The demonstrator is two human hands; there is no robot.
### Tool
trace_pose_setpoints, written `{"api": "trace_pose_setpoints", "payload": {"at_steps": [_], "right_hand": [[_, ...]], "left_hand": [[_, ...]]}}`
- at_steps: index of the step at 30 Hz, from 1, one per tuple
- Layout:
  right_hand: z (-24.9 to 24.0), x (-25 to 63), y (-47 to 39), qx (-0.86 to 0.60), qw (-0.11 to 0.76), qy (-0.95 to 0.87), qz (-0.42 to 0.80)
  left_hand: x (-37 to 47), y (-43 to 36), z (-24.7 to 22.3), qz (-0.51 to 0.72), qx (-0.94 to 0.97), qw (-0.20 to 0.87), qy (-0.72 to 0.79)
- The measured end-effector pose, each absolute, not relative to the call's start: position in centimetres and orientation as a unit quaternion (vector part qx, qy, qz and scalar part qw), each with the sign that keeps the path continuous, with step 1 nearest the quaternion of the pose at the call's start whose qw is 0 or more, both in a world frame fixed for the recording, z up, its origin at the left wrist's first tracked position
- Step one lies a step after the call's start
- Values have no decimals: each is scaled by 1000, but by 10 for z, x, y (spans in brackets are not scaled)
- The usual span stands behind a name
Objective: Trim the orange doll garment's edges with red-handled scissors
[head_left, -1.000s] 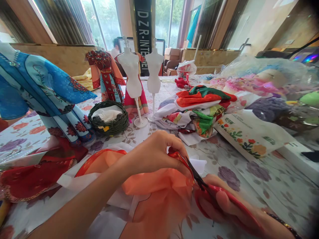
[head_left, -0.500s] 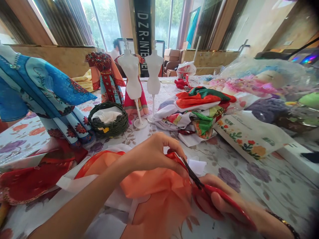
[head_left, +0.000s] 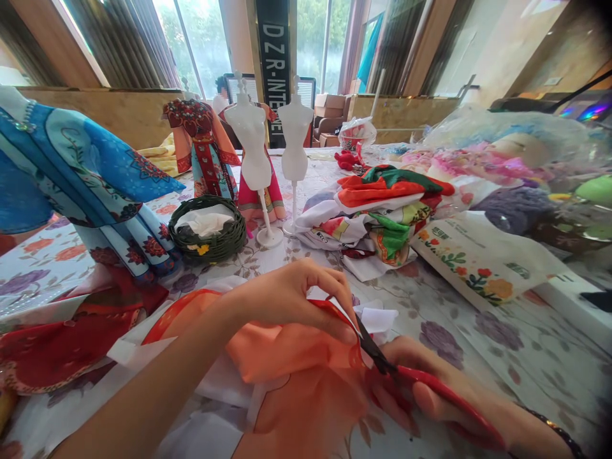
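Note:
An orange cloth [head_left: 291, 354] with a red edge and white margins spreads over the table in front of me. My left hand [head_left: 296, 299] pinches its red-edged border between thumb and fingers. In my right hand [head_left: 421, 376] are scissors [head_left: 375, 350] with red handles and dark blades. The blades point up and left, at the cloth's edge just beside my left fingertips. White fabric scraps [head_left: 377, 319] lie behind the blades. Part of the right-hand fingers is hidden by the red handles.
A dark wicker basket [head_left: 208, 229] holds white material. Two bare white mannequins [head_left: 294, 140] stand behind it, and a blue-robed mannequin [head_left: 90, 166] at left. A pile of printed cloth [head_left: 382, 210] and a floral packet [head_left: 482, 258] lie right; red fabric [head_left: 71, 338] lies left.
My right hand and the scissors have shifted slightly right and down. My left hand still grips the cloth, nearly in place, and more white shows along the red edge.

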State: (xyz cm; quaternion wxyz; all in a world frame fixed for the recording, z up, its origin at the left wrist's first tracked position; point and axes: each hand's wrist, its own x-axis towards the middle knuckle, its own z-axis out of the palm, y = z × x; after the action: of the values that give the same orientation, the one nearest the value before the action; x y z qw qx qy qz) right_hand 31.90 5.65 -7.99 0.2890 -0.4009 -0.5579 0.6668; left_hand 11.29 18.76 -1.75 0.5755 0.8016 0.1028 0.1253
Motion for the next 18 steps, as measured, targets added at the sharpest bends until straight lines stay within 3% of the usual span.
{"api": "trace_pose_setpoints", "payload": {"at_steps": [3,12,18], "right_hand": [[-73,312,59,-386,288,-510,713],[-65,314,66,-372,251,-566,692],[-73,323,66,-406,254,-619,623]], "left_hand": [[113,187,-16,138,809,560,112],[112,183,-8,151,829,519,147],[114,182,-8,148,838,505,147]]}}
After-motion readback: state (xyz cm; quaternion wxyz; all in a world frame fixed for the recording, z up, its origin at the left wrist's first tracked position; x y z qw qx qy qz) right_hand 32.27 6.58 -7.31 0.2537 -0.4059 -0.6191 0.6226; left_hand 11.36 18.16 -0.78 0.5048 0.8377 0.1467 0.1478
